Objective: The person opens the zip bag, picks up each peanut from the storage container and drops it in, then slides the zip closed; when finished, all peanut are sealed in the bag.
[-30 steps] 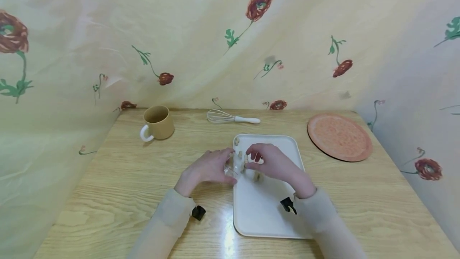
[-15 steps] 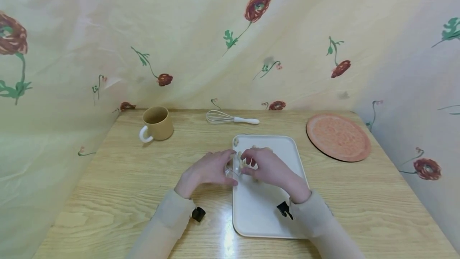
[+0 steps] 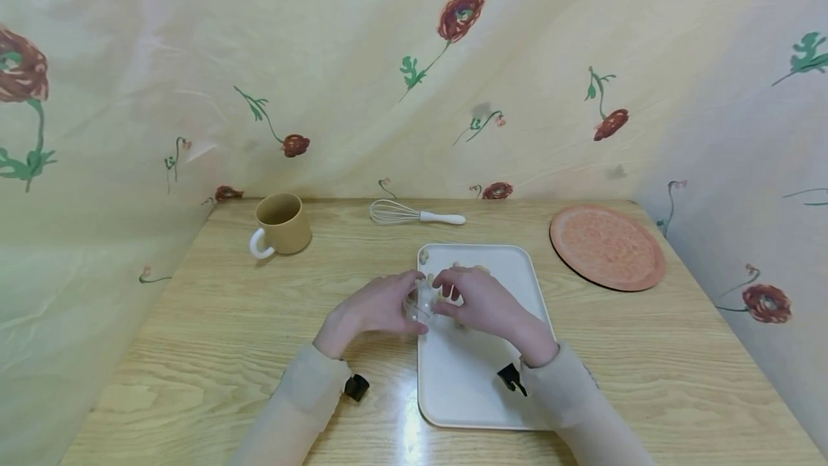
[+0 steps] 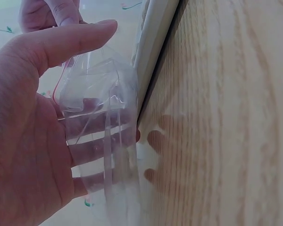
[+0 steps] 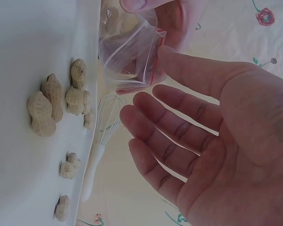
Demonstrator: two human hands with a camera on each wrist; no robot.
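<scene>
My left hand [image 3: 378, 304] holds a clear zip bag [image 4: 101, 108] at the tray's left edge. In the left wrist view its fingers curl behind the plastic and the thumb lies across the near side. My right hand [image 5: 212, 136] is beside the bag's mouth, its fingers loosely bent and apart. The right thumb tip meets the red zip edge, and no object shows between thumb and fingers. Several unshelled peanuts [image 5: 41, 115] lie on the white tray [image 3: 479, 394], partly hidden by the right hand in the head view.
A whisk [image 3: 417, 214] lies behind the tray. At the back left stands a tan mug [image 3: 284, 225] with a white handle. A round, flat, pinkish-orange board [image 3: 608, 247] lies at the back right. Floral cloth [image 3: 362, 56] hangs behind the wooden table [image 3: 213, 351].
My right hand has moved slightly left to the bag. A peanut seen at its fingertips a second ago no longer shows there. The left hand keeps its hold.
</scene>
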